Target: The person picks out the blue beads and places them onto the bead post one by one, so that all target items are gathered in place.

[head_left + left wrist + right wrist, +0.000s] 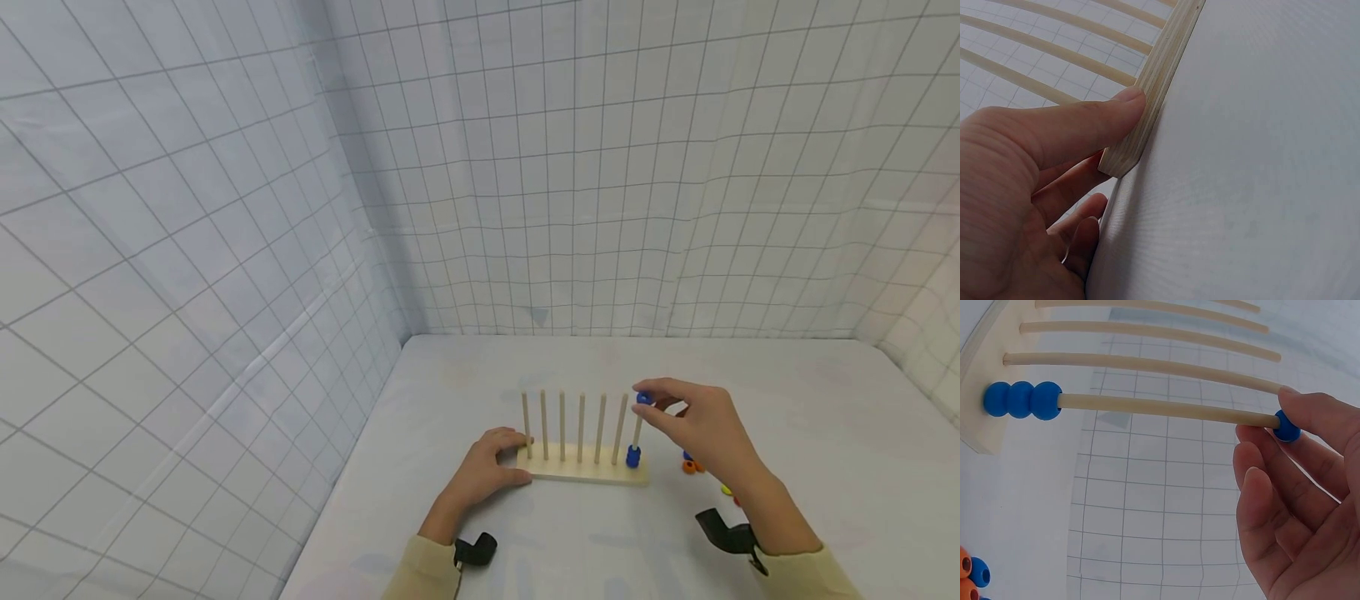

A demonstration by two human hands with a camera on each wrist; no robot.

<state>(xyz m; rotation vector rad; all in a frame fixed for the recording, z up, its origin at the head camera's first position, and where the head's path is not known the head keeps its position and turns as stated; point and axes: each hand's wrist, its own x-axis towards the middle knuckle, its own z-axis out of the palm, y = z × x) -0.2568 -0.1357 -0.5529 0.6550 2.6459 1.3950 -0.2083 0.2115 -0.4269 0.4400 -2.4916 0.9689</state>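
My right hand (696, 421) pinches a single blue bead (1287, 427) between thumb and fingers, the grip narrow, right at the upper end of the rightmost wooden peg (1166, 409). The bead touches the tip of that peg; how far the peg runs through its hole I cannot tell, since my thumb and fingers partly cover it. At the foot of the same peg, three more blue beads (1021, 400) are threaded in a stack, touching one another, the lowest against the wooden base (581, 472). Between that stack and the bead in my fingers, a long stretch of peg is bare.

My left hand (486, 471) holds the far left end of the base, with the thumb on the near edge and fingers round to the back. The base lies flat on the white table (577, 533), and six other pegs (562, 427) stand in a row to the left of the rightmost one, with no beads on them.

Beyond the base's right end, partly hidden by my right hand, loose orange beads (689, 467) lie with a loose blue bead (980, 572) just beside them. Nearer my right forearm are a yellow bead (726, 490) and a red bead (738, 502). My sleeves (423, 568) are pale yellow, and a gridded white cloth (555, 167) hangs behind the table
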